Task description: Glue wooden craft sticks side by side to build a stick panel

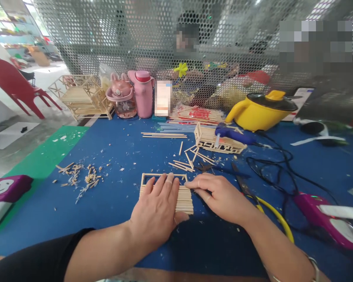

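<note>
Across a blue work surface (91, 207) strewn with chips and trimmings, a person bends both bare hands to one small piece of stickwork, straight ahead of the body. The left hand (156, 205) lies over the piece, palm down; the right hand (219, 194) comes in from the side to the far right corner. Beneath the left palm sits a slatted wooden panel (184, 202), flat on the surface, its slats and its longer side running left to right, across the line of the left fingers (159, 185). Those fingers are stretched out and nearly together, spread on top of the panel rather than closed around it, with the thumb near its close edge. The left hand is thus the nearer, directly above the work; from the right fingers (199, 181), the panel lies to the left, just at their tips. Index finger and thumb there are drawn close together at the slat ends; whether they pinch a slat or merely touch it cannot be told. Along the panel's far side, an open strip of frame ends in a thin rail (150, 174), parallel to the slats, with the left fingertips reaching toward it.
</note>
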`<state>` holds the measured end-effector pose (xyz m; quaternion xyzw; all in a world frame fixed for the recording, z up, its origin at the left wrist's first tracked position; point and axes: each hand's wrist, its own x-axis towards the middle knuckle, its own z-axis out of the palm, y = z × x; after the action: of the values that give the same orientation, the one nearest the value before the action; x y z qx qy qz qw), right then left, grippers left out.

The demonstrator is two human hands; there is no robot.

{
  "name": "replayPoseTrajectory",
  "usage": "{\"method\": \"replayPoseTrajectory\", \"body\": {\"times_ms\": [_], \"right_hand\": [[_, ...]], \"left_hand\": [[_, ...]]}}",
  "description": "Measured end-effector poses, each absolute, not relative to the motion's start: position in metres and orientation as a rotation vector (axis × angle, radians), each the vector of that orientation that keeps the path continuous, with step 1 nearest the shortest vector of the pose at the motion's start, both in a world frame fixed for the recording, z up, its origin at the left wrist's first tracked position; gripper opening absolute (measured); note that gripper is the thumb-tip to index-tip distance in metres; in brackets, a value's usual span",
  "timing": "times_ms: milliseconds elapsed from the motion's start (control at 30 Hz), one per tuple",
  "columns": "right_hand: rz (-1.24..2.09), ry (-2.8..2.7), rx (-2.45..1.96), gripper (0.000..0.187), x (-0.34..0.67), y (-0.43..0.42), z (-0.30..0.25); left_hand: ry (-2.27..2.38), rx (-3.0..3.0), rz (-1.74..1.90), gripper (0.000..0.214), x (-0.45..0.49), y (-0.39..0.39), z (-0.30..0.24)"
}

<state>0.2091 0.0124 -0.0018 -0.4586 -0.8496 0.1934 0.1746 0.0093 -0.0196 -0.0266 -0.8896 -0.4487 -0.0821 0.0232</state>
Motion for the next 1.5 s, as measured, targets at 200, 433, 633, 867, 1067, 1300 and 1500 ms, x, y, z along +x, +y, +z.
{"method": "replayPoseTrajectory", "body": {"times_ms": [200,433,633,867,1067,1300,1500], "right_hand": [[0.56,-2.335,-1.432,0.017,0.209,0.009,0.0],[0.543,-2.336,-1.465,0.013,0.204,0.009,-0.001],[0.53,-2.332,-1.463,0.015,0.199,0.008,0.0],[0.507,-2.329,-1.452,0.014,0.198,0.01,-0.004],[0.52,-2.328,-1.44,0.015,0.198,0.01,-0.004],[0.546,-2.353,-1.383,0.017,0.201,0.01,-0.003],[0.565,-2.36,-1.371,0.018,0.203,0.012,-0.004]], "left_hand": [[-1.327,-2.751,-0.213,0.067,0.008,-0.019,-0.029],[-1.337,-2.761,-0.186,0.065,0.009,-0.019,-0.028],[-1.38,-2.792,-0.182,0.066,0.009,-0.02,-0.025],[-1.421,-2.822,-0.235,0.067,0.007,-0.018,-0.02],[-1.431,-2.831,-0.251,0.065,0.007,-0.02,-0.02],[-1.501,-2.88,-0.395,0.061,0.002,-0.019,-0.014],[-1.979,-2.529,-0.97,0.059,-0.035,-0.048,-0.023]]}}
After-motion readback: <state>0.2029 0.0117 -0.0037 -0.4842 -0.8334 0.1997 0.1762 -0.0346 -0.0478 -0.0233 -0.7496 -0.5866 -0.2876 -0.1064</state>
